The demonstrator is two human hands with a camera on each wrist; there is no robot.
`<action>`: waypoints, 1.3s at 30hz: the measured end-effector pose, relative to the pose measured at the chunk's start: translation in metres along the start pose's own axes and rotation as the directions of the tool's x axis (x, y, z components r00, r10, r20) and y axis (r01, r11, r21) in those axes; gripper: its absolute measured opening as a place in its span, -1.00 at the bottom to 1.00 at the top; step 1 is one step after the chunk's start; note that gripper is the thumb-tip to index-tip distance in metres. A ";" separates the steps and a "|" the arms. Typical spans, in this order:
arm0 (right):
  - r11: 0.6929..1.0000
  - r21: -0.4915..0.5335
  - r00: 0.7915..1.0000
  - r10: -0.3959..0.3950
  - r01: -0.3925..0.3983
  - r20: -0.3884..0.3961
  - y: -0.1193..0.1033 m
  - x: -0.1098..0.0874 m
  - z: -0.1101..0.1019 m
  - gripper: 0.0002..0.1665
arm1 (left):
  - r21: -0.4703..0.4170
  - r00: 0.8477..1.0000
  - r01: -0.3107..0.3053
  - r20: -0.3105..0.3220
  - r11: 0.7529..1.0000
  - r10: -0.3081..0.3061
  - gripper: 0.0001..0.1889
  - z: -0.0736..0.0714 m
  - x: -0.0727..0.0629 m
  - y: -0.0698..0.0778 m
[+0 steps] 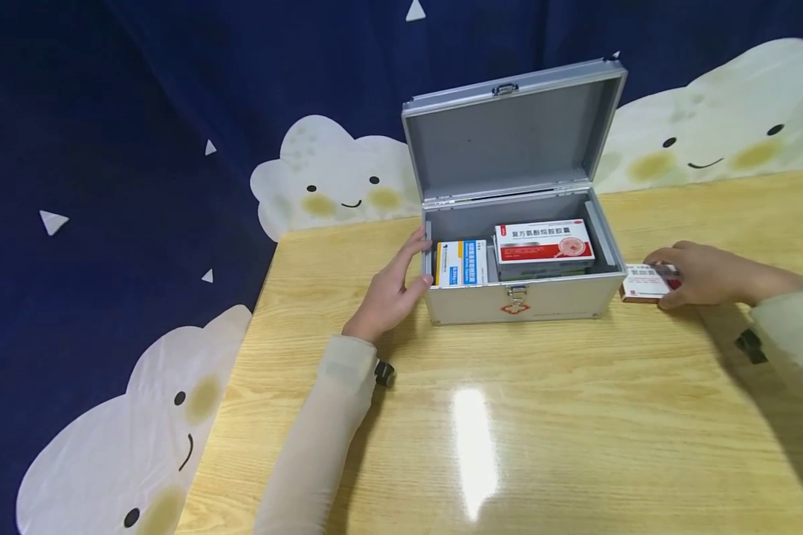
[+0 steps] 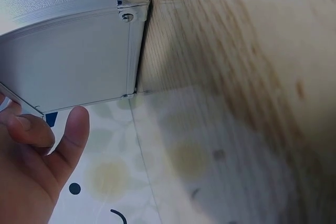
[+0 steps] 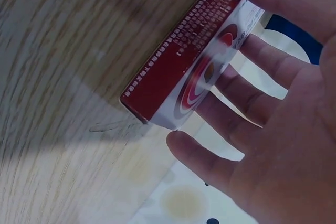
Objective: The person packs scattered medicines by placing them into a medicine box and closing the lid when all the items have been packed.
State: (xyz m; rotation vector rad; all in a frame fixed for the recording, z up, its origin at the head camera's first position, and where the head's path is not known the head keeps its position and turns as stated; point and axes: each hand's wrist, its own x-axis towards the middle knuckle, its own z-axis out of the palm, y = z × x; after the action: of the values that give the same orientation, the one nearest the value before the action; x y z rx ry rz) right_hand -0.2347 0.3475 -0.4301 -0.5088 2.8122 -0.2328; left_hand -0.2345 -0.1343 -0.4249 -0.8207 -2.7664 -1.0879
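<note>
An aluminium first-aid case (image 1: 515, 301) stands on the table with its lid (image 1: 508, 137) raised. Against its left rim rests my left hand (image 1: 391, 286), thumb near the front corner and fingers farther back; the left wrist view shows that hand (image 2: 31, 166) beside the case's side wall (image 2: 73, 61). To the right of the case, my right hand (image 1: 705, 275) grips a small white and dark red medicine box (image 1: 642, 284) between thumb and fingers. Close up in the right wrist view, the medicine box (image 3: 184, 51) lies across the fingers of the right hand (image 3: 283, 129).
Inside the case are a blue, yellow and white medicine box (image 1: 462, 264) at the left and a red and white medicine box (image 1: 542, 241) on top of others at the right. The wooden table (image 1: 575, 416) meets a dark blue cloth (image 1: 174, 89) with cloud prints behind.
</note>
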 end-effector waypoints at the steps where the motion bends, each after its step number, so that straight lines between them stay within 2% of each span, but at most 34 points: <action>1: 1.000 0.001 1.000 0.001 -0.001 0.003 0.001 -0.001 0.000 -0.10 | 0.000 1.000 0.002 0.001 1.000 -0.002 -0.35 0.000 0.000 0.000; 9: 1.000 0.011 1.000 0.004 -0.004 -0.002 0.008 -0.005 -0.003 -0.10 | -0.014 1.000 0.000 0.003 1.000 0.000 -0.34 0.000 0.000 0.000; 20: 0.997 0.038 0.998 0.064 -0.063 -0.014 0.008 -0.013 -0.019 -0.08 | 0.012 0.999 -0.031 0.009 0.999 0.031 -0.34 -0.002 0.002 -0.001; 26: 0.992 0.055 0.992 0.114 -0.111 -0.051 0.006 -0.014 -0.035 -0.12 | -0.002 1.000 -0.019 0.015 1.000 0.019 -0.33 -0.002 0.000 0.000; 31: 0.990 0.067 0.988 0.126 -0.120 -0.092 0.004 -0.015 -0.055 -0.17 | -0.001 1.000 -0.002 0.013 1.000 0.002 -0.36 -0.005 -0.003 0.002; 39: 0.988 0.058 0.983 0.149 -0.144 -0.106 0.003 -0.018 -0.075 -0.07 | -0.003 1.000 -0.012 0.020 1.000 0.012 -0.34 -0.006 -0.001 0.001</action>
State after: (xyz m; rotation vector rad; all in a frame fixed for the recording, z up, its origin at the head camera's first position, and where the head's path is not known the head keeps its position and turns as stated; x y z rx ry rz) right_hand -0.2409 0.3652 -0.3555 -0.2841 2.9251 -0.3091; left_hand -0.2336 -0.1381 -0.4197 -0.8515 -2.7727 -1.0886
